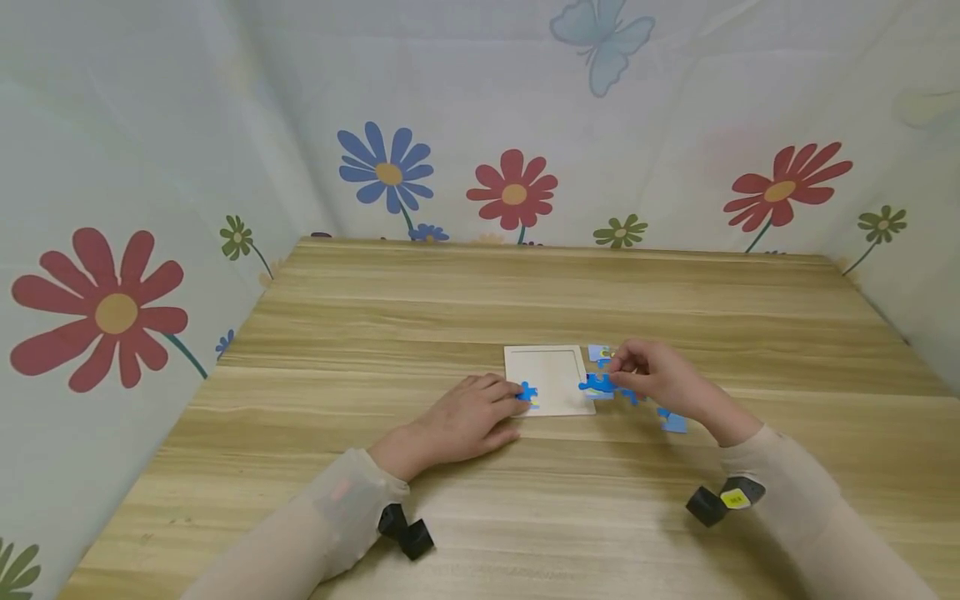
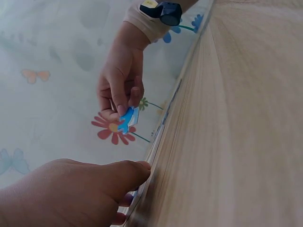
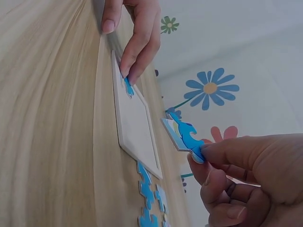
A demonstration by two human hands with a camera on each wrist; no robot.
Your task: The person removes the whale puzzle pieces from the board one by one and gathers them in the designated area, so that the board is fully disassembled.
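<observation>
A small pale puzzle tray (image 1: 546, 373) with a raised rim lies on the table. One blue puzzle piece (image 1: 528, 394) sits inside its near left corner. My left hand (image 1: 468, 419) rests over the tray's left edge, and in the right wrist view two of its fingertips touch that piece. Above the tray's right edge, my right hand (image 1: 660, 379) pinches another blue puzzle piece (image 3: 187, 135) between thumb and fingers. This held piece has a straight pale edge and is up off the table, tilted.
Several loose blue puzzle pieces (image 1: 673, 421) lie on the wooden table (image 1: 420, 325) to the right of the tray, some partly hidden by my right hand. A white curtain (image 1: 465, 92) printed with flowers stands behind the table and along its sides.
</observation>
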